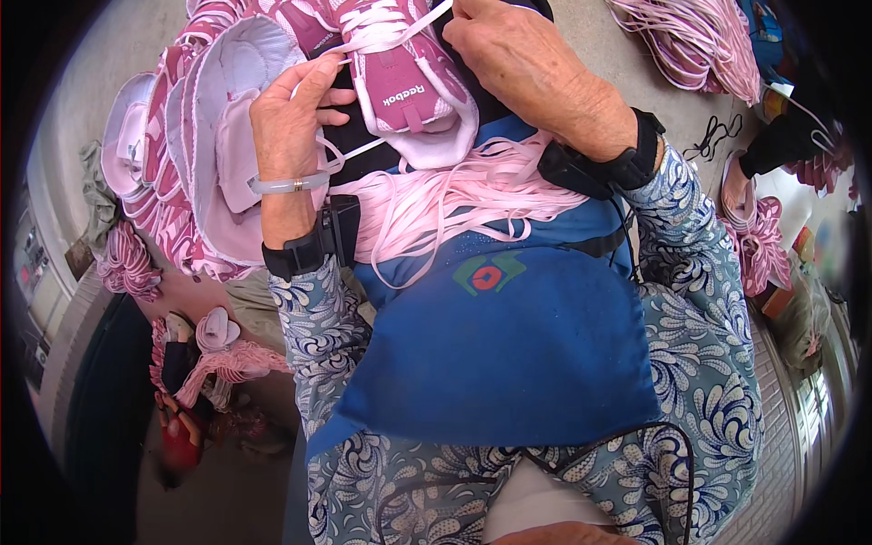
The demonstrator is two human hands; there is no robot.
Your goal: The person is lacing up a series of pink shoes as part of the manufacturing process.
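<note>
A dark-pink shoe upper (397, 91) with a pale pink collar and tongue lies in front of me at the top of the view. A white shoelace (386, 38) runs across its front, threaded through the upper part. My left hand (292, 113) pinches this lace at the upper's left side between thumb and forefinger, the other fingers loosely bent. At the right, my right hand (518, 59) is closed on the lace's other stretch, pulled up and away; its fingertips are partly cut off by the top edge. Pale pink laces (454, 204) lie in a loose bundle across my lap.
Stacked pink uppers (218, 145) stand close by my left hand. A large bundle of pink laces (695, 45) lies at the far right, with a thin black cord (716, 136) on the floor below it. Another person's foot (738, 186) shows at the right.
</note>
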